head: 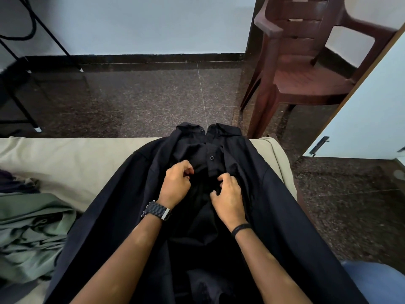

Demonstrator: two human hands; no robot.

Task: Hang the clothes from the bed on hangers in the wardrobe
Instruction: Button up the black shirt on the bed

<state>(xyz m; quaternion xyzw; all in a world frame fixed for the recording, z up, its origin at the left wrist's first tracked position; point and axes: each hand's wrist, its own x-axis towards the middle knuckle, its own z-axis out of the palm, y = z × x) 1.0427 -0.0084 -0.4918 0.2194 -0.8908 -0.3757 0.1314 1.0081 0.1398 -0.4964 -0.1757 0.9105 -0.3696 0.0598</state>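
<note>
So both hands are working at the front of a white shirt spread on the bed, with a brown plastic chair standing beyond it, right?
Not quite: the shirt is black, not white, as the head view shows. Both the left hand and right hand work at its front on the bed, with the brown plastic chair beyond.

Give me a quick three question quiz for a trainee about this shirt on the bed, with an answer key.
1. True or false: the dark shirt lies collar away from the person.
2. Which wrist wears the watch?
3. What stands on the floor beyond the bed: A chair, B bucket, C ladder?

Key:
1. True.
2. Left; both hands, left and right, pinch fabric near the shirt's buttons.
3. A, the brown chair.
</note>
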